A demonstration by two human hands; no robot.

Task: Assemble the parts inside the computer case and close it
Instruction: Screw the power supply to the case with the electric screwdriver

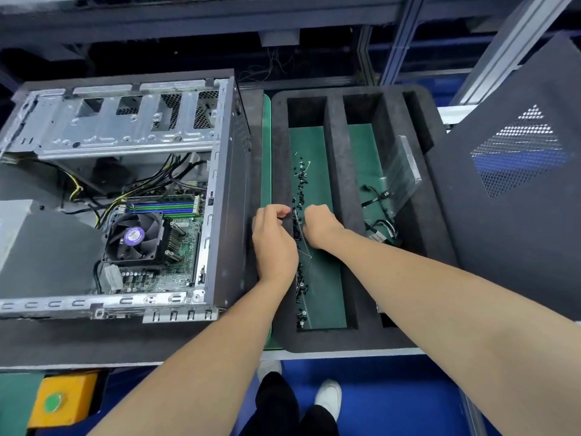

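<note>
At centre frame, left hand (274, 243) and right hand (319, 226) curl their grips among loose screws (301, 187), contents unclear; computer case (224, 184) lies open, side panel (518, 234) unfitted.

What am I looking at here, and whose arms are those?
No machine here: a person wears a camera on the head, so you look down along their own arms. The left hand and right hand reach with curled fingers into a foam tray compartment strewn with small black screws; whether either holds one is hidden. The next compartment holds black cables and a clear plastic piece. On the left lies an open computer case, its fan showing; a dark perforated panel sits at the right.
</note>
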